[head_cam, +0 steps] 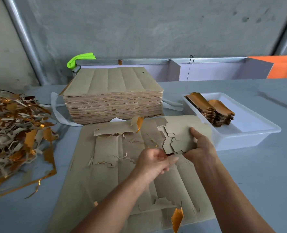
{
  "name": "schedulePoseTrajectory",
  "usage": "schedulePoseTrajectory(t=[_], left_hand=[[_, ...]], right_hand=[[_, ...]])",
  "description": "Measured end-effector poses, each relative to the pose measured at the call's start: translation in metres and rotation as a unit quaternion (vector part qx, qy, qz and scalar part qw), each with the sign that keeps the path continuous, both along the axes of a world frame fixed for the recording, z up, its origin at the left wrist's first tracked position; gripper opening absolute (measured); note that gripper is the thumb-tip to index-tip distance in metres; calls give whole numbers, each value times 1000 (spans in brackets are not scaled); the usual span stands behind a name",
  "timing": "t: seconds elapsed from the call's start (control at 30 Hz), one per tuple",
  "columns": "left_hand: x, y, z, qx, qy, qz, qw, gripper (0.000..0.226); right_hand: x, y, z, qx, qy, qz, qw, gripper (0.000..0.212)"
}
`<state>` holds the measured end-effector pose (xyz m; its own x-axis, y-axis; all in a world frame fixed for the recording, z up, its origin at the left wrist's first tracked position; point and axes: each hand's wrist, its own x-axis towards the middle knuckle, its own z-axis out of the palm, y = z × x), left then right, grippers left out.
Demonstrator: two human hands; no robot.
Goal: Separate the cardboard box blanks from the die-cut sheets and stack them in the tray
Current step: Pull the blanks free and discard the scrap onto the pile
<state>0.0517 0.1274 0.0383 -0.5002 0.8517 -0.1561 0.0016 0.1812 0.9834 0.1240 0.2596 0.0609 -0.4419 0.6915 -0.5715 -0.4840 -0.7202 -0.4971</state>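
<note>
A bundle of loose box blanks (181,138), plain brown side up with notched edges, is held tilted above a torn die-cut sheet (115,165) lying flat on the table. Behind it stands a tall stack of uncut sheets (112,98), creased into strips. The white tray (250,132) at right holds 2 leaning stacks of blanks (211,110), gold faces showing

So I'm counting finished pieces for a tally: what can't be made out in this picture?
Head view only:
- Blanks held in the right hand: a fanned bunch, count hidden by overlap.
- Left hand: fingertips blurred, grip unclear.
- Stacks in the white tray: layers too fine to count.
- Die-cut sheet: near edge cut off by the frame.
</note>
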Motion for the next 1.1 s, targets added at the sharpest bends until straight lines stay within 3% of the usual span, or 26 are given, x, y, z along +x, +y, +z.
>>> schedulePoseTrajectory(t=[0.1, 0.43, 0.5, 0.6, 0.63, 0.67, 0.73, 0.77, 0.87, 0.97, 1.1], left_hand=[[3, 4, 2, 40, -80, 38, 995, 8], [-17, -16, -8, 8, -9, 51, 999, 7], [-31, -19, -6, 9, 17, 92, 996, 12], [-67, -22, -8, 13, 59, 234, 970, 16], [-80, -23, -10, -13, 113, 277, 954, 10], [-89, -25, -13, -72, 201, 297, 931, 19], [-99, -29, -22, -164, 356, 276, 878, 53], [-99, -30, -24, -157, 395, 251, 870, 54], [-83, -28, -31, -88, 425, 43, 900, 33], [-77, -24, -40, -145, 498, -123, 846, 48], [-83, -23, -39, -222, 546, -160, 792, 69]], right_hand=[[1, -3, 1, -14, 14, 10, 1000, 11], [12, 9, 3, -22, 25, -38, 999, 8], [17, 12, 3, -8, 10, -40, 999, 9], [20, 13, -1, 22, -31, -23, 999, 10], [21, 13, -3, 32, -51, -12, 998, 11], [20, 12, -5, 46, -74, 2, 996, 12], [18, 10, -8, 85, -121, 32, 988, 14], [17, 10, -10, 104, -144, 42, 983, 14], [15, 9, -12, 152, -199, 57, 967, 17], [17, 9, -12, 167, -211, 69, 961, 23], [22, 7, -16, 196, -214, 75, 954, 34]])
